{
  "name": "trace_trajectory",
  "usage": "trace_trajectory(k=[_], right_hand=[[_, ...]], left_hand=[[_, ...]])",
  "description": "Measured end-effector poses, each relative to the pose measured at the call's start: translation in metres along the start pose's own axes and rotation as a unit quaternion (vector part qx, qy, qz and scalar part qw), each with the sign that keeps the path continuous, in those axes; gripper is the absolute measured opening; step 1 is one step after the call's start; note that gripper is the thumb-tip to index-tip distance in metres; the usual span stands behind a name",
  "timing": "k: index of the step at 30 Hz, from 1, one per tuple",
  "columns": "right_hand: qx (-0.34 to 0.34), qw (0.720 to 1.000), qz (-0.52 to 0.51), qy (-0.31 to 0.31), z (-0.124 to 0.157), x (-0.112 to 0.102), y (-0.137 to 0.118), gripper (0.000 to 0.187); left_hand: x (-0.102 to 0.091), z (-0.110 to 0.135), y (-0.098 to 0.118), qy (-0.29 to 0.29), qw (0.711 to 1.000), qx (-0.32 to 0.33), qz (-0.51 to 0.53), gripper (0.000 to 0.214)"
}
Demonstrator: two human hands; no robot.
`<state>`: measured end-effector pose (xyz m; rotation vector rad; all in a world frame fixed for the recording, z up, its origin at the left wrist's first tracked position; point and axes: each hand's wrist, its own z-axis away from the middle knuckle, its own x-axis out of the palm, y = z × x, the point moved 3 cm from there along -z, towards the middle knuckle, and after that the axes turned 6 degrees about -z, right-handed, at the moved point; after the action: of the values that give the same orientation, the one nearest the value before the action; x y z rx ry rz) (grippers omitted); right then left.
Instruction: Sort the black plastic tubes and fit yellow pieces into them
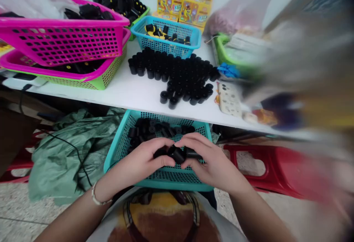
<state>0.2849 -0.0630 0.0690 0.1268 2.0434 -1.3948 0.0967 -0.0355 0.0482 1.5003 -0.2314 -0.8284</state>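
Observation:
Both of my hands are over a teal basket (114, 142) that holds loose black plastic pieces. My left hand (151, 157) is curled with thumb and fingers around black pieces. Facing it, my right hand (206, 157) closes its fingers around a black cylindrical piece that runs back into the palm. A short black plastic cylinder (178, 155) sits between the fingertips of both hands, which touch it from either side. Fingers partly cover these pieces, so their exact number is hidden.
On the white table (116, 98), many black cylinders (182, 70) stand grouped. Behind are a blue basket (166, 21), pink baskets (69, 43) and yellow boxes (184, 2). A phone (230, 100) lies right. A red stool (265, 168) and a blurred person (312, 69) are also right.

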Motion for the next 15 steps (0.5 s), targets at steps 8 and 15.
trace_trajectory(k=[8, 15], right_hand=[[0.02, 0.979, -0.108, 0.173, 0.009, 0.015, 0.01, 0.055], [-0.006, 0.962, -0.147, 0.232, 0.006, 0.021, 0.007, 0.035]], left_hand=[[0.015, -0.003, -0.016, 0.103, 0.95, -0.075, 0.286, 0.041], [0.011, -0.004, -0.014, 0.124, 0.96, -0.08, 0.237, 0.04]])
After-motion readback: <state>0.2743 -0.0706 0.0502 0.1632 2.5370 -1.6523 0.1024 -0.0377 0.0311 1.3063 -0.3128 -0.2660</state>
